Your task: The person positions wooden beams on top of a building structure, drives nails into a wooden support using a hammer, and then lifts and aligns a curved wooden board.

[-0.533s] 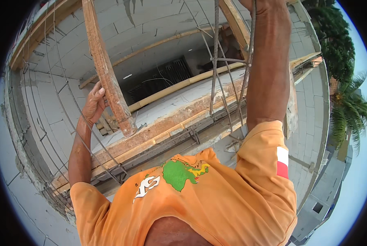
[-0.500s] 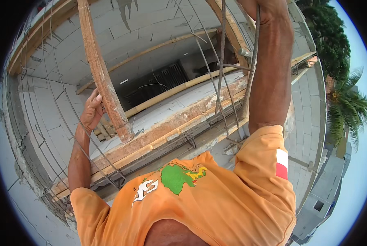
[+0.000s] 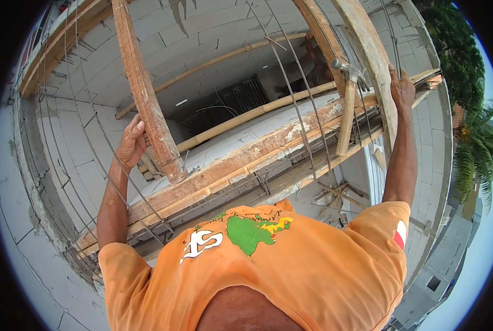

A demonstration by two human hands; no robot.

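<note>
Rough wooden beam (image 3: 145,91), metal-headed hammer (image 3: 348,102), matt cloth shirt (image 3: 312,265)

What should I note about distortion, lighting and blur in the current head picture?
Head view, edges: fisheye bending curves the right-hand block wall, and the corners go black; head view, middle: the recess behind the bamboo pole is dark, its contents hard to read; head view, foreground: the left hand, wooden post and hammer look fairly sharp in soft daylight.
</note>
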